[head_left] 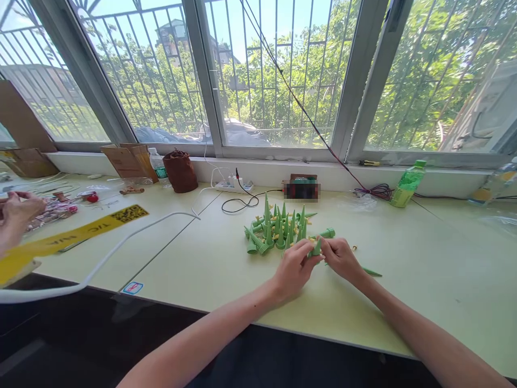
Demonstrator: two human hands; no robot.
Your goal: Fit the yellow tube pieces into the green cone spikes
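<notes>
Over the near part of the table, my left hand (297,267) is closed round a green plastic watering spike (317,248), its tapered tip pointing up. My right hand (341,258) is pinched against the right side of the same spike; whatever small part lies between its fingertips is hidden. Just beyond my hands is a cluster of similar green spikes (269,234) with small yellow valves, many standing upright and some lying down. One green spike (371,272) lies under my right wrist, partly covered. A small yellow-brown piece (354,248) rests to the right of my right hand.
At left, another person's hand (20,210) is over small items. A white cable (133,231) and a yellow strap (81,234) cross the left side. A power strip (234,184), phone-like device (302,189), brown pouch (180,171) and green bottle (409,184) stand along the window wall.
</notes>
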